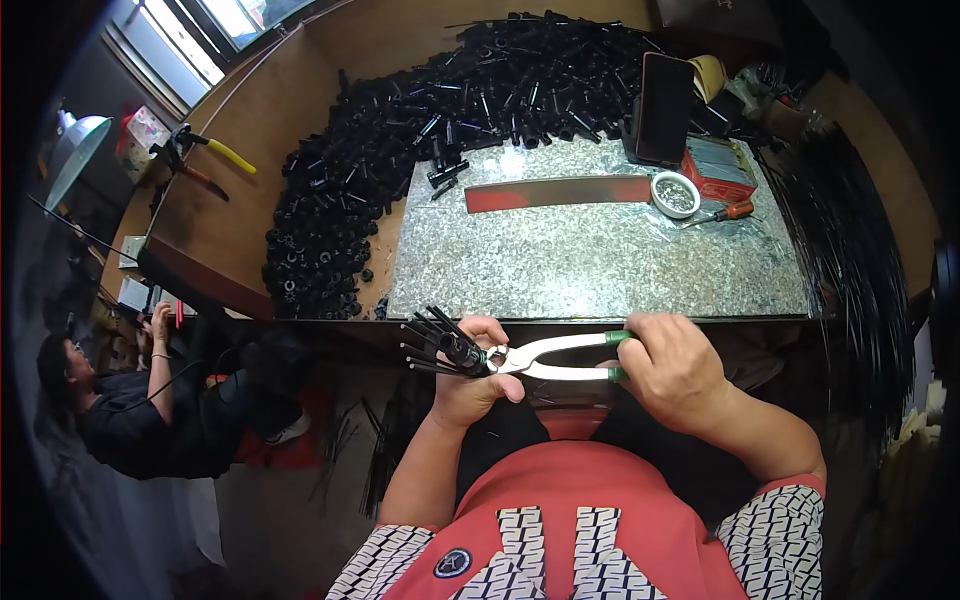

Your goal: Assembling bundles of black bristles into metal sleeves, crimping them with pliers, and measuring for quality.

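My left hand (pixel 463 398) is closed round a black ribbed cylinder (pixel 460 350) with several thin black rods fanning out to the left. Long steel end-cutting pincers (pixel 550 355) with green grips lie level in front of my body. Fingers of my right hand (pixel 675 365) wrap the grip ends, and the handles stand apart. The pincer jaws are at the cylinder's right end, between my left thumb and fingers. Whether they bite on anything there is too small to tell. Both hands are just off the bench's near edge.
A speckled stone slab (pixel 590 265) carries a flat metal strip (pixel 560 193), a white bowl of small metal bits (pixel 675 195), a screwdriver (pixel 735 211) and a phone (pixel 662 105). Black parts (pixel 500 75) pile behind; black rods (pixel 850 250) hang right. A person (pixel 140 400) sits left.
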A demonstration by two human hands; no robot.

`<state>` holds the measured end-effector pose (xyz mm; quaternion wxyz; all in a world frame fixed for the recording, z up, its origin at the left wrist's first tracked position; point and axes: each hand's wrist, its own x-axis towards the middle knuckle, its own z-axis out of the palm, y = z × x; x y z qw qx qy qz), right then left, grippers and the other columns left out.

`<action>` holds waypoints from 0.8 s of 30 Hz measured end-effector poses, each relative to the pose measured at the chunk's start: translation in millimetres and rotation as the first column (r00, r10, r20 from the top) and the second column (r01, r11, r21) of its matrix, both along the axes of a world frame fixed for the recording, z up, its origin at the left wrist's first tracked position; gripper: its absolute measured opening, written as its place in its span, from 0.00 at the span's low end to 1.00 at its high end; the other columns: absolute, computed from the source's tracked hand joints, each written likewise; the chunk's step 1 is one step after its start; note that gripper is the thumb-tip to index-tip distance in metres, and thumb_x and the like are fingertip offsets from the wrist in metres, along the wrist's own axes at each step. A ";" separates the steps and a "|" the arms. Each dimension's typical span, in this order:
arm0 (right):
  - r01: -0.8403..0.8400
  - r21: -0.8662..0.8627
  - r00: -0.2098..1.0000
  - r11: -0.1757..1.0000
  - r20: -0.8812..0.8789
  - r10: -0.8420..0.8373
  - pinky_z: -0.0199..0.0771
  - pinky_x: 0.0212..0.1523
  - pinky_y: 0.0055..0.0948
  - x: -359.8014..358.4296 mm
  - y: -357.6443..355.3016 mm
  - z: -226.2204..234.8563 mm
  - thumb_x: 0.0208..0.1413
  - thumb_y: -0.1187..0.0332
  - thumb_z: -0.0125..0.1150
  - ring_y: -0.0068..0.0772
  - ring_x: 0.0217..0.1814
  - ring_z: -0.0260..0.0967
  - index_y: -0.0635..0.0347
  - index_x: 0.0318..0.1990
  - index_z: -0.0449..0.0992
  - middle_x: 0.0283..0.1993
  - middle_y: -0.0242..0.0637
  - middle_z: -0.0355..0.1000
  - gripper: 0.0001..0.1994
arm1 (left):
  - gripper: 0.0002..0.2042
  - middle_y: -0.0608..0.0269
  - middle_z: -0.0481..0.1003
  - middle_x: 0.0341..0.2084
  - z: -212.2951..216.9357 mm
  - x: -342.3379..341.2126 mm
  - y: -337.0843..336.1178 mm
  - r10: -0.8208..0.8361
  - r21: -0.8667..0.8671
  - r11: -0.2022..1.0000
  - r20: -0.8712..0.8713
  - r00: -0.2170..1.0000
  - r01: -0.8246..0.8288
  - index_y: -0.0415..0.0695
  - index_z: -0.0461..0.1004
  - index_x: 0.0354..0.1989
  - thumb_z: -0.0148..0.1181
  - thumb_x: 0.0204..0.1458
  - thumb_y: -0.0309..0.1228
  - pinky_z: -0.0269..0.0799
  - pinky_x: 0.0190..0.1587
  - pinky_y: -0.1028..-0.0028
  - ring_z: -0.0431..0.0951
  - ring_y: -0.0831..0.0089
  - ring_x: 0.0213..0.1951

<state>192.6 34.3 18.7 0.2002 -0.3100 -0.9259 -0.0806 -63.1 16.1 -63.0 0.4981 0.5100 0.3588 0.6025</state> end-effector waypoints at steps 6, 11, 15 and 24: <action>-0.236 -0.492 0.968 0.838 -0.195 0.158 0.68 0.17 0.28 4.5 -13.3 -16.0 0.55 0.64 0.60 0.31 0.19 0.70 0.62 0.35 0.66 0.20 0.32 0.67 0.12 | 0.36 0.69 0.70 0.21 5.8 -2.0 1.7 -0.153 0.042 0.987 -0.070 0.986 0.156 0.39 0.66 0.38 0.73 0.23 0.51 0.63 0.25 0.84 0.69 0.84 0.23; -0.307 -0.623 0.950 -0.720 -0.162 -0.265 0.72 0.21 0.25 9.9 -15.7 -19.8 0.49 0.74 0.63 0.29 0.21 0.73 0.62 0.39 0.62 0.23 0.39 0.71 0.14 | 0.29 0.66 0.71 0.21 2.1 4.2 2.4 -0.168 0.072 0.982 -0.098 0.981 0.175 0.39 0.70 0.28 0.74 0.24 0.50 0.64 0.25 0.80 0.69 0.81 0.23; -0.142 -0.968 0.979 0.209 -0.168 -0.112 0.73 0.33 0.33 1.3 -22.6 -2.7 0.52 0.69 0.62 0.36 0.33 0.74 0.64 0.46 0.59 0.32 0.42 0.72 0.19 | 0.28 0.68 0.72 0.23 10.5 8.1 3.5 -0.037 0.029 0.999 -0.137 0.990 0.041 0.40 0.72 0.29 0.75 0.26 0.50 0.64 0.29 0.81 0.70 0.81 0.26; -0.388 -0.657 0.911 -0.647 -0.164 -0.379 0.75 0.27 0.26 10.9 -18.9 -14.0 0.60 0.67 0.52 0.29 0.24 0.73 0.66 0.40 0.68 0.30 0.43 0.73 0.10 | 0.25 0.69 0.73 0.22 12.3 -0.1 6.8 -0.148 0.093 0.983 -0.111 0.983 0.159 0.40 0.76 0.28 0.79 0.25 0.44 0.65 0.27 0.79 0.71 0.81 0.26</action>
